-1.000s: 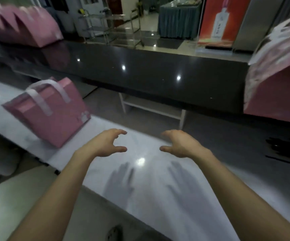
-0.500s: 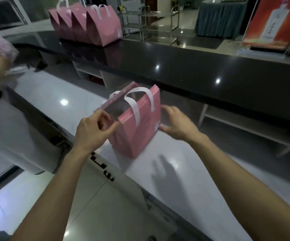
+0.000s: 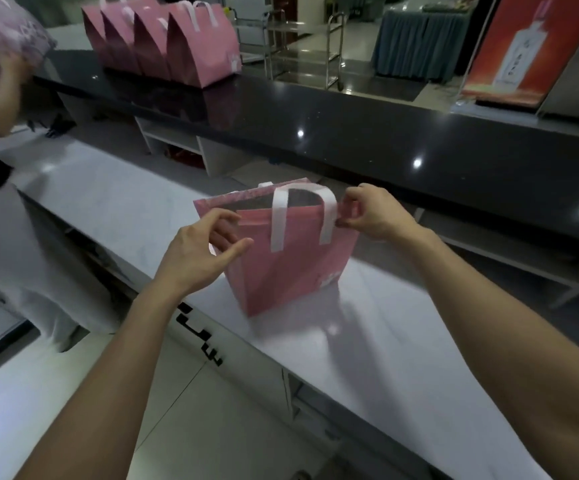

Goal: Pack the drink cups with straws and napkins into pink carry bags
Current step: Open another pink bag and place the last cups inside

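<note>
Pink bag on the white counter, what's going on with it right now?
A person is opening the pink carry bag, which stands upright on the white counter. The right hand pinches its top edge at the right end; the left hand is at the left end. Inside looks dark, with no cups visible. Four more pink bags stand on the black counter behind.

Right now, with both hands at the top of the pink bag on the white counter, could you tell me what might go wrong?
1. The pink bag stands close to the white counter's near edge; a pull toward the body could likely tip it off.
2. The right hand pinches the rim, the left hand barely touches it, so the mouth may open unevenly.
3. The white handle arches over the opening and could snag a cup.
</note>
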